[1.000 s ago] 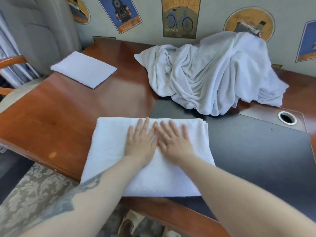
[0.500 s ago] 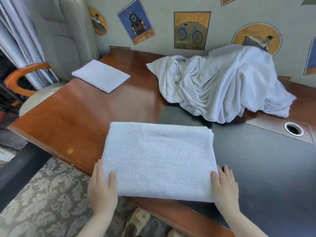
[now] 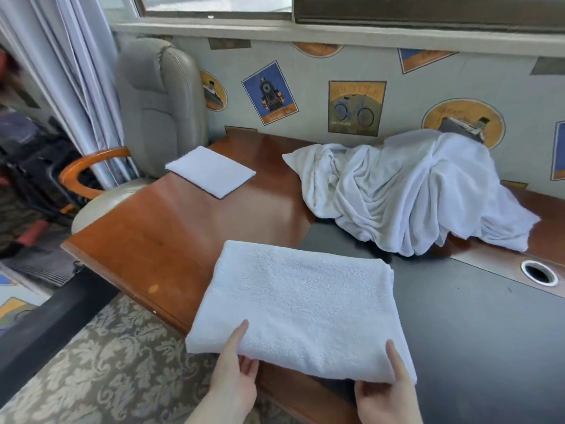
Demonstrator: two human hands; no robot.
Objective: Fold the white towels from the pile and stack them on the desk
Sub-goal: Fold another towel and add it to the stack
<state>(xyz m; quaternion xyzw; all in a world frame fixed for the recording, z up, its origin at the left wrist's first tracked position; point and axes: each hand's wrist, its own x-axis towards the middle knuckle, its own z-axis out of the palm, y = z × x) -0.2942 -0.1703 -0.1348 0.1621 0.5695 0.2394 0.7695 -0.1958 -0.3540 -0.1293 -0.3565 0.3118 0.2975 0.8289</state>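
**Q:** Where is the towel being worked on?

**A:** A folded white terry towel (image 3: 299, 304) lies at the near edge of the surface (image 3: 171, 240), a glossy reddish-brown wooden desk top with a dark grey inset panel (image 3: 477, 325). The towel straddles the seam between wood and panel, and its near edge is lifted off the surface.

**Q:** What are the hands doing?

**A:** The left hand (image 3: 235, 377) grips the towel's near-left part, thumb lying on top of the cloth, fingers (image 3: 249, 364) curled beneath it. The right hand (image 3: 385, 393) pinches the near-right corner the same way, thumb on top, fingers (image 3: 363, 390) tucked under the fold.

**Q:** And the other towels?

**A:** A smaller, flat folded white towel (image 3: 211, 171) sits at the far-left corner of the surface, well apart from the one being held. A crumpled heap of white towels (image 3: 406, 191) rests along the far edge against the wall, spilling onto the dark panel.

**Q:** Anything else in view?

**A:** A round metal-ringed cable hole (image 3: 539, 272) is set near the right edge. A grey padded chair with orange wooden arms (image 3: 159, 99) stands beyond the left edge, beside pale curtains (image 3: 76, 71).
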